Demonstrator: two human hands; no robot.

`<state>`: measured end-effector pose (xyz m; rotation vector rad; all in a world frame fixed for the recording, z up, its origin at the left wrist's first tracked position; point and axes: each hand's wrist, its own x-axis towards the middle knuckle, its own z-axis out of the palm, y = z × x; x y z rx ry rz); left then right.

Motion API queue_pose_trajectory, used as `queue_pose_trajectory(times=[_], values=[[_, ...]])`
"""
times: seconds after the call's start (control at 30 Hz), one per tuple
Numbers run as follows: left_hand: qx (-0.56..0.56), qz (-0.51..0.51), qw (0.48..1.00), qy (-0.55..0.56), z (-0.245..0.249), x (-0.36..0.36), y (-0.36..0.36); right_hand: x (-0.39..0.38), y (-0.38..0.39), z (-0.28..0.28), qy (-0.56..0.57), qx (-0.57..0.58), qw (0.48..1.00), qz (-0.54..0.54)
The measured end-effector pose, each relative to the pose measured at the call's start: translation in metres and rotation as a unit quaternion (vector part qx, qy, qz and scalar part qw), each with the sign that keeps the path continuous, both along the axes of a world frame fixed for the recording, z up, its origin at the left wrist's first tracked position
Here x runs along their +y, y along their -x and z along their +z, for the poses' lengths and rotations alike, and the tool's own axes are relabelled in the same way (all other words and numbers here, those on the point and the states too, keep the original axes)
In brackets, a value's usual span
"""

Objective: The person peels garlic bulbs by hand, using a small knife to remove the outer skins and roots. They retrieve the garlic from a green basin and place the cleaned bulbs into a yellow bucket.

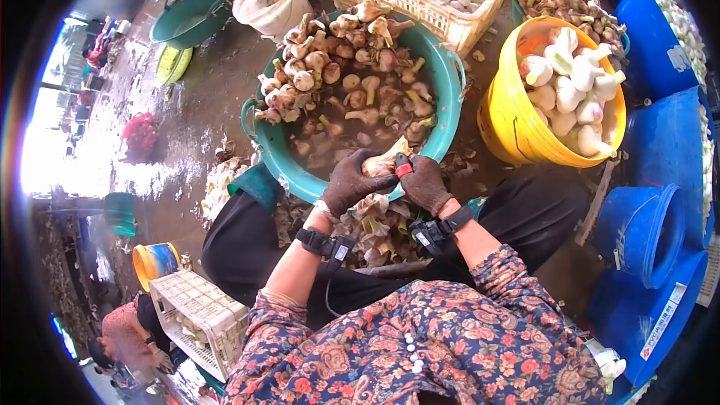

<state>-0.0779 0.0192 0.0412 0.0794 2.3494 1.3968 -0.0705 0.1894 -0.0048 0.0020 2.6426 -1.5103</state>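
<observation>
My left hand (352, 181), in a brown glove, is wrapped round a garlic bulb (384, 163) at the near rim of a green tub (450, 116). Against the bulb's right side presses my right hand (424, 182), gloved too, with a red band on one finger. Muddy water and many unpeeled garlic bulbs (307, 60) fill the tub, heaped at its far left. Peelings (367, 229) lie below my hands, between my legs. To the right, a yellow bucket (499, 116) holds cleaned white bulbs (568, 90).
A cream crate (420, 11) stands beyond the tub, beside a white bucket (271, 4). Blue barrels (637, 229) line the right side. Another green tub (193, 19) sits at the upper left. At the lower left, a person (131, 334) is near a white crate (196, 315).
</observation>
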Motion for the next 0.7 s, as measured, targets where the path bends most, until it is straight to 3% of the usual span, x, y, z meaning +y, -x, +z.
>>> queue_pose_trajectory(times=[0.1,0.13,0.17,0.2,0.23,0.27,0.3,0.33,0.37,0.43,0.47,0.5,0.53,0.57,0.6,0.63,0.67,0.7], values=[[-0.038,0.025,0.997,-0.062,0.006,-0.003,-0.004,0.000,-0.004,-0.006,0.025,0.026,0.999,0.020],[-0.106,0.027,0.992,-0.066,0.012,-0.006,-0.009,0.002,-0.003,-0.010,0.095,-0.029,0.995,0.030],[-0.104,0.027,0.992,-0.064,0.009,-0.009,-0.010,0.004,-0.002,-0.011,0.165,-0.084,0.982,0.039],[-0.179,0.047,0.958,-0.218,-0.002,-0.017,-0.012,0.010,0.000,-0.005,0.379,-0.218,0.899,0.031],[-0.247,0.065,0.895,-0.366,-0.020,-0.028,-0.013,0.010,0.000,0.001,0.380,-0.217,0.899,0.032],[-0.119,0.020,0.958,-0.260,-0.025,-0.027,-0.011,0.010,0.001,0.005,0.425,-0.270,0.864,0.004],[-0.118,0.021,0.958,-0.260,-0.030,-0.026,-0.017,0.009,0.001,0.008,0.467,-0.323,0.823,-0.024],[-0.140,0.073,0.935,-0.317,-0.036,-0.022,-0.025,0.005,0.000,0.009,0.410,-0.311,0.855,-0.063],[-0.160,0.124,0.906,-0.372,-0.016,-0.007,-0.029,0.003,0.000,0.011,0.410,-0.310,0.855,-0.060],[-0.166,0.144,0.891,-0.397,-0.010,-0.001,-0.032,0.000,-0.003,0.014,0.521,-0.387,0.759,-0.048],[-0.127,0.104,0.938,-0.304,-0.011,0.000,-0.032,0.001,-0.008,0.012,0.575,-0.338,0.743,0.046],[-0.087,0.062,0.972,-0.209,-0.012,0.002,-0.033,-0.003,-0.007,0.009,0.675,-0.376,0.635,0.021],[-0.010,0.068,0.982,-0.176,-0.017,0.001,-0.032,-0.001,-0.007,0.007,0.508,-0.114,0.847,0.106],[-0.011,0.070,0.982,-0.177,-0.011,0.001,-0.030,0.001,-0.007,0.005,0.268,0.165,0.933,0.177],[0.059,0.077,0.991,-0.094,0.002,0.001,-0.029,0.004,0.000,-0.022,0.270,0.162,0.932,0.178],[0.129,0.082,0.988,-0.009,0.010,0.000,-0.030,0.008,0.013,-0.070,0.570,-0.123,0.761,0.283],[0.177,0.081,0.980,0.029,0.011,0.003,-0.029,0.007,0.020,-0.074,0.750,-0.380,0.429,0.329],[0.176,0.082,0.980,0.031,0.013,0.001,-0.027,0.001,0.018,-0.079,0.750,-0.381,0.427,0.330]])
